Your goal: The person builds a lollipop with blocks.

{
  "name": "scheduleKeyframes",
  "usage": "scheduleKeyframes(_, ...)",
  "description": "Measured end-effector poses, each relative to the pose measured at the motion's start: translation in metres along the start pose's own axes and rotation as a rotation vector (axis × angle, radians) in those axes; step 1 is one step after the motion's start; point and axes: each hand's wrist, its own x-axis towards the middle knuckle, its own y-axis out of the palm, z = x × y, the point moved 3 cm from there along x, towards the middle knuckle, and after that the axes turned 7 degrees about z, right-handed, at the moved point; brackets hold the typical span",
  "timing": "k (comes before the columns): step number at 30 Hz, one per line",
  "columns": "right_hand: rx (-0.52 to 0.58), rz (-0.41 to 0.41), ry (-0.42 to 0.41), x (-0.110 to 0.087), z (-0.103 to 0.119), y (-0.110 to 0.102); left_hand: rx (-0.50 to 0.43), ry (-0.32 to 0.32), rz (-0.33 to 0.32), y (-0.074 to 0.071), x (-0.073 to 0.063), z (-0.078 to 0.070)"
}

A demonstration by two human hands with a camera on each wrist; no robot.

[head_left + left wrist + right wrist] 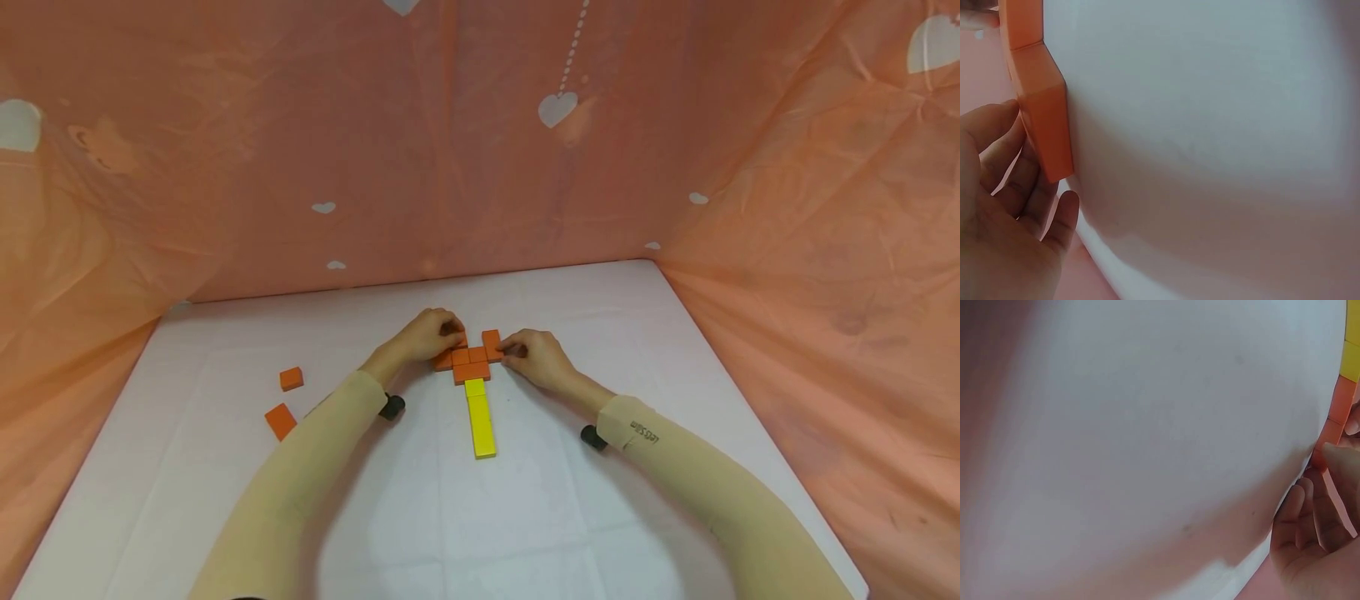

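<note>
In the head view, flat orange blocks [471,372] lie together at the top of a yellow strip of blocks [482,427] on the white table. My left hand [427,336] pinches an orange block at the upper left of this group, its fingertips partly hiding it. Across from it, my right hand [540,358] holds the outer edge of an upright orange block [491,343] between thumb and fingers. Seen from the left wrist, the fingers [1004,119] meet the side of an orange block [1050,125]. In the right wrist view, the thumb [1335,456] touches an orange block's end.
Two loose orange blocks, a smaller one [291,378] and a longer one [281,422], lie left of the left forearm. A peach curtain [480,150] with pale hearts hangs behind and at both sides of the white table [555,517].
</note>
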Motion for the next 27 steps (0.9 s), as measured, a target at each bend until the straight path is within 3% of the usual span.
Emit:
scheduleKeyframes(7, -0.008, -0.01, -0.014, 0.0004, -0.0003, -0.001, 0.0, 0.028, 0.009, 0.0015, 0.0024, 0.0029)
scheduleKeyframes(27, -0.004, 0.002, -0.011, 0.0011, -0.0002, -0.0002, -0.026, 0.01, 0.025, 0.002, -0.0009, 0.0033)
